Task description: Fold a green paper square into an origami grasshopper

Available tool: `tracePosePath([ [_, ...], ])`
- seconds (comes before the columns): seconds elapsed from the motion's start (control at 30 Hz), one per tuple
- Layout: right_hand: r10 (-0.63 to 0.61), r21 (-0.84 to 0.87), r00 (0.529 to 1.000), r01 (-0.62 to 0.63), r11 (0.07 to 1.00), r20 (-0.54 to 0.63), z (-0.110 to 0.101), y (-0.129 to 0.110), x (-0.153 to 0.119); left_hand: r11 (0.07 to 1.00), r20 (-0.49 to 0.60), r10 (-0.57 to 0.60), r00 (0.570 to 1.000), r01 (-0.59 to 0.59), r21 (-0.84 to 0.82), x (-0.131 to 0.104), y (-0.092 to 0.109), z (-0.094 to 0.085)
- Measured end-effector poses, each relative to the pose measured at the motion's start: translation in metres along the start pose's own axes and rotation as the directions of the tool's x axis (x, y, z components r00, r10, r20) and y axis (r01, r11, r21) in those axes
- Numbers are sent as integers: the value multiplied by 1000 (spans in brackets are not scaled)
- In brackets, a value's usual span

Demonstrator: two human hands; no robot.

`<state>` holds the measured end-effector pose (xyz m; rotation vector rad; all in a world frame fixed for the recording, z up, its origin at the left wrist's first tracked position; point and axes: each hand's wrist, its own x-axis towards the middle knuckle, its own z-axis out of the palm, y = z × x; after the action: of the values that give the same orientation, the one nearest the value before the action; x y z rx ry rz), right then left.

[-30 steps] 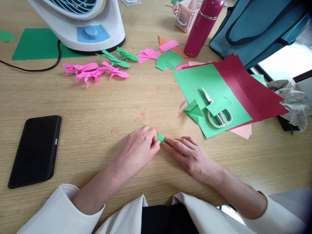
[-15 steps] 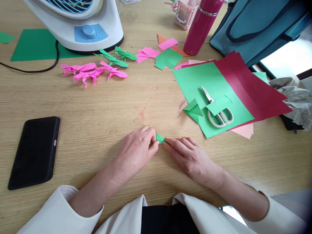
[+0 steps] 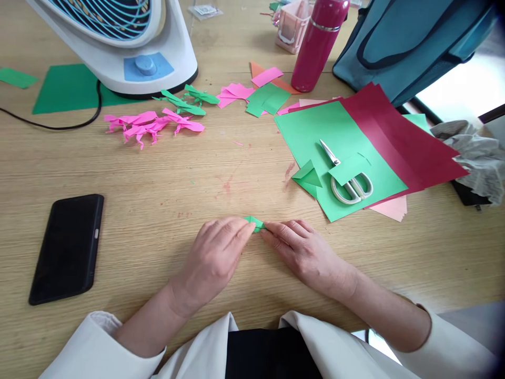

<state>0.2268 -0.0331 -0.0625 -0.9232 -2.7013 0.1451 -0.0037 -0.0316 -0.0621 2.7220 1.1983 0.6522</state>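
Observation:
A small folded piece of green paper point(image 3: 257, 225) lies on the wooden table between my hands. My left hand point(image 3: 216, 252) has its fingers pressed together on the left part of it and covers some of the folds. At the other end, my right hand point(image 3: 302, 251) pinches the paper's right tip between thumb and fingers. To the right is another folded green paper point(image 3: 309, 176), beside white-handled scissors point(image 3: 347, 184) that rest on a green sheet point(image 3: 303, 123). A green scrap point(image 3: 347, 169) partly covers the scissors.
Folded pink paper figures point(image 3: 144, 126) and green ones point(image 3: 183, 105) stand near a fan point(image 3: 158, 52). A black phone point(image 3: 67, 247) lies at left. Red sheets point(image 3: 398, 142), a magenta bottle point(image 3: 319, 47) and a blue bag point(image 3: 402, 47) are at right.
My left fingers have shifted from gripping the green paper's left end to lying flatter along its near edge. My right hand keeps its pinch. The view has shifted slightly.

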Motion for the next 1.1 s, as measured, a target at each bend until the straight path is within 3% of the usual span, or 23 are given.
tracePosePath([
  [0.07, -2, 0, 1000, 2, 1000, 1, 0, 0, 0, 991, 86, 99, 991, -106, 77, -7, 5, 1],
  [0.17, -4, 3, 1000, 4, 1000, 4, -1, 0, 0, 986, 255, 48, 966, -86, 140, -13, 8, 4],
  [0.3, -11, 1, 1000, 11, 1000, 13, -1, -1, 0, 983, 345, -15, 938, -49, 176, -15, 7, 5],
  [0.57, -25, -28, 999, 26, 999, 23, -3, -3, -2, 981, 376, -57, 925, -18, 194, -13, 9, 3],
  [1.1, -6, -67, 1000, 5, 998, -4, -9, -1, -13, 984, 329, -42, 943, -19, 180, -14, 8, 5],
])
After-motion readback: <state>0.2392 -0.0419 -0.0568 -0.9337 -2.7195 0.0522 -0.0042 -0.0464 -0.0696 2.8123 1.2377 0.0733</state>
